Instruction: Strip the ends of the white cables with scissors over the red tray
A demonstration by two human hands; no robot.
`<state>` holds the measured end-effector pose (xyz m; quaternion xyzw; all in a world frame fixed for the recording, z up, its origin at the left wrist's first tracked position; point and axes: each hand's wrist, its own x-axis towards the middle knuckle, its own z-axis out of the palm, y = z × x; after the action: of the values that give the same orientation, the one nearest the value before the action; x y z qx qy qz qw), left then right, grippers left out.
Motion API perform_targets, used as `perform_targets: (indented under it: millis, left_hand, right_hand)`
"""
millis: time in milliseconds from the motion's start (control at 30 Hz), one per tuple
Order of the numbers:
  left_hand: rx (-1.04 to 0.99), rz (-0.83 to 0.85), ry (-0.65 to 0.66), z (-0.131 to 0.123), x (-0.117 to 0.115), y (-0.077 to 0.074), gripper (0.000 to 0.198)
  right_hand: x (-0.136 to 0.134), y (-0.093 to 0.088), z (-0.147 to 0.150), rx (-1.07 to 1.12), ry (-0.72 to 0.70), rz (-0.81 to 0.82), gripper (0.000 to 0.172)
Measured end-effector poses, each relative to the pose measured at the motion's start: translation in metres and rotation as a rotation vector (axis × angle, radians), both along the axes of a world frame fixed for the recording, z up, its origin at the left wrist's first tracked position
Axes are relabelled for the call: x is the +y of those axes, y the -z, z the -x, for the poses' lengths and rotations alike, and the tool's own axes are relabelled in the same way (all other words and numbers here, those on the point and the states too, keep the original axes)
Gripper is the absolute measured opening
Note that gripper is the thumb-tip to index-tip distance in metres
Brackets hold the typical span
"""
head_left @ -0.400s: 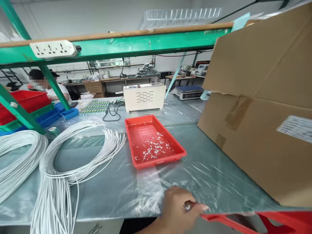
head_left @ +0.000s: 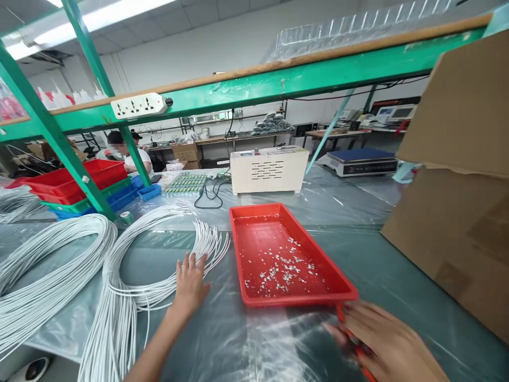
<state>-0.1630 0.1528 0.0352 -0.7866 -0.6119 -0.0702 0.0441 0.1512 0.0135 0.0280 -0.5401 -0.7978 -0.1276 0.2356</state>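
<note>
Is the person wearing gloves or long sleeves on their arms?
No. Both are bare: the left hand has no glove, ring or watch, and its forearm shows no sleeve. The right hand has no glove either, though it looks blurry, so small details cannot be made out.

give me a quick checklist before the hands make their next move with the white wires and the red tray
1. Left hand on the white wire bundle: ok, open palm flat on the wire ends.
2. Right hand grip: cannot tell, it is blurred; a thin red-handled tool seems to lie under the fingers.
3. Red tray flat on the table: ok, with small white bits scattered inside.
4. Space beside the tray: ok, plastic-covered table lies between it and the cardboard box.
5. Wires tidy: not ok, loose ends fan out toward the tray.
</note>
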Motion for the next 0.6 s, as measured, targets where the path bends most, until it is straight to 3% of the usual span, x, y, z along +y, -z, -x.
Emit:
perform_targets:
  millis: [33, 100, 200, 400, 533, 600]
  left_hand:
    - [0.032, 0.013, -0.029, 0.005, 0.008, 0.004, 0.065]
    - [0.081, 0.048, -0.062, 0.009, 0.017, 0.013, 0.063]
    - [0.137, 0.040, -0.108, 0.007, 0.021, 0.024, 0.052]
    - [0.140, 0.014, -0.165, 0.008, 0.033, 0.035, 0.016]
    - [0.033, 0.045, -0.184, 0.016, 0.038, 0.029, 0.018]
    - [-0.051, 0.078, -0.197, 0.019, 0.037, 0.021, 0.016]
  right_hand:
    - [0.020, -0.004, 0.002, 0.024, -0.073, 0.027, 0.030]
    - [0.056, -0.008, 0.004, 0.025, -0.091, 0.034, 0.023]
    - [0.086, -0.003, 0.005, 0.047, -0.115, 0.010, 0.020]
    - [0.078, 0.015, 0.003, 0.151, -0.118, -0.067, 0.020]
    - [0.069, 0.025, 0.017, 0.233, -0.149, 0.107, 0.007]
    - [0.068, 0.031, 0.028, 0.265, -0.145, 0.174, 0.016]
